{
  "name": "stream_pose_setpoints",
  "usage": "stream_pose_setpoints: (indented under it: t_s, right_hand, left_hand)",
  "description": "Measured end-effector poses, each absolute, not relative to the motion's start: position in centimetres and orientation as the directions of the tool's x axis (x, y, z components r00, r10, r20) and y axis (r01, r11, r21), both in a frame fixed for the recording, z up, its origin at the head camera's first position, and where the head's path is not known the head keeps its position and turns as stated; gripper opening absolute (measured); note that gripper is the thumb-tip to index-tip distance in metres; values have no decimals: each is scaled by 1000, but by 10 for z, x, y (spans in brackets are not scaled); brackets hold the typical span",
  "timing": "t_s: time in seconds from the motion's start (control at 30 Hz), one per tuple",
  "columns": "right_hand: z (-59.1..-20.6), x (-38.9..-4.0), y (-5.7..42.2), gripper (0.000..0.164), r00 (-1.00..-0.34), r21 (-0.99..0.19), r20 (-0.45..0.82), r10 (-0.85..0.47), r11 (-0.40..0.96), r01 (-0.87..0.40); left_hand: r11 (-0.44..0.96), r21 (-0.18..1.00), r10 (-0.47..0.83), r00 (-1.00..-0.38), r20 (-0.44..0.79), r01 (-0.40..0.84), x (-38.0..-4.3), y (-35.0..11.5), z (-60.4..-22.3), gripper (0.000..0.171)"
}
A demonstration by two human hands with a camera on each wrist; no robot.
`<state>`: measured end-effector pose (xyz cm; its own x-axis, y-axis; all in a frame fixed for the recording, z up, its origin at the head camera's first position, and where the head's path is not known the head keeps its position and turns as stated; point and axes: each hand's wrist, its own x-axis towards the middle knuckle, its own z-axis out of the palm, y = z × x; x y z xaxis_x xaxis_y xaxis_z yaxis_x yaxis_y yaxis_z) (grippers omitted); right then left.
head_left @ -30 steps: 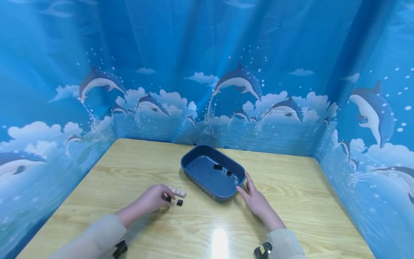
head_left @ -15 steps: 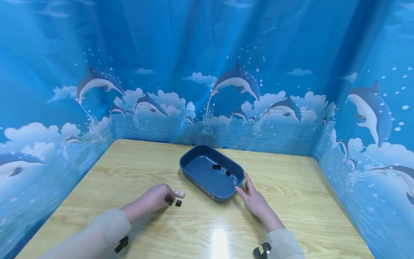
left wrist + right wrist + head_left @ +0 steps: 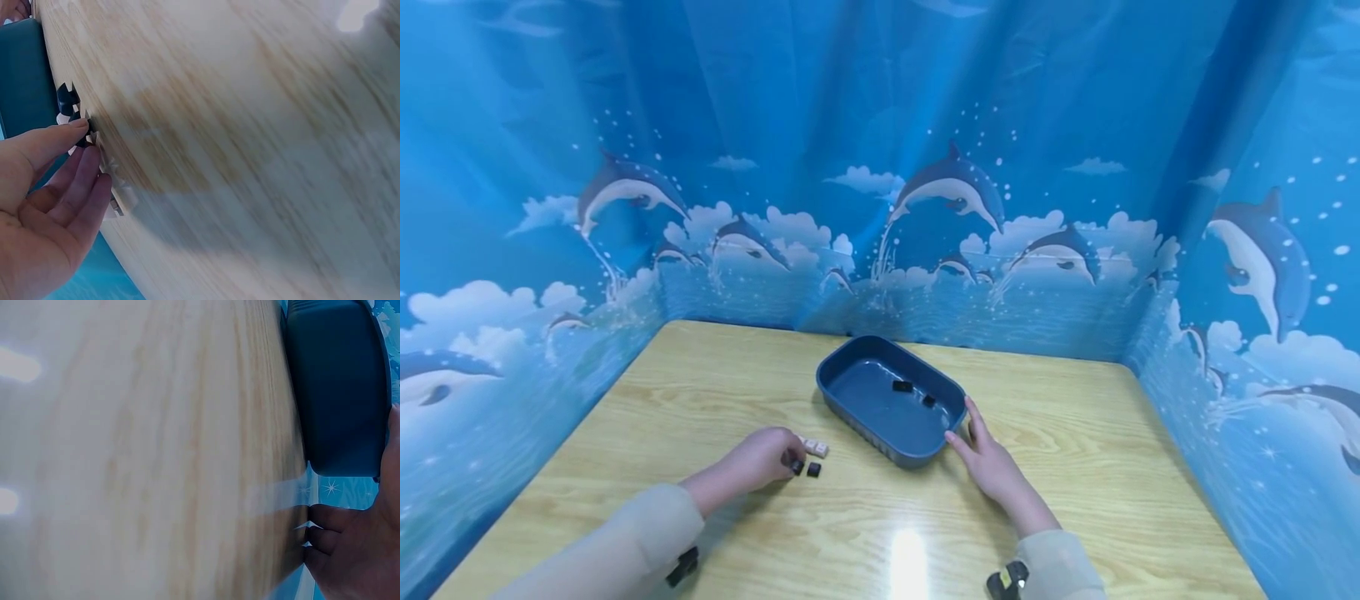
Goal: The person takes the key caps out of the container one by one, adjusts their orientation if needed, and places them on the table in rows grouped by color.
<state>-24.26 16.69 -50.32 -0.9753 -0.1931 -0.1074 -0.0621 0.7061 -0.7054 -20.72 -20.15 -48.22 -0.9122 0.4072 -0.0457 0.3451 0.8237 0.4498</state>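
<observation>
My left hand (image 3: 767, 457) pinches a small black keycap (image 3: 797, 467) between thumb and fingertips, low over the table. Just to its right lies another black keycap (image 3: 814, 470). Behind the fingers a short row of white lettered keycaps (image 3: 816, 449) shows, partly hidden by the hand. In the left wrist view the loose black keycap (image 3: 67, 99) looks hollow and notched. My right hand (image 3: 995, 473) rests at the near right corner of a dark blue plastic basin (image 3: 880, 412), thumb and fingers spread and touching its rim. Inside the basin are two black pieces (image 3: 902, 387).
The wooden table (image 3: 1135, 467) runs up to a blue dolphin-print curtain (image 3: 820, 108) at the back and both sides. A bright glare spot lies on the table near the front.
My left hand has moved slightly to the right and now covers more of the white row. The black keycap at its fingertips sits nearer the loose one. The right hand and basin hold still.
</observation>
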Motion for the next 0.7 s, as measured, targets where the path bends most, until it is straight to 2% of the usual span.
stream_pose_setpoints:
  t_s: [0.7]
  right_hand:
    - [-504, -243, 167, 76, -975, -708, -114, -191, 704, -55]
  left_hand:
    - [854, 428, 351, -935, -54, 296, -208, -194, -482, 27]
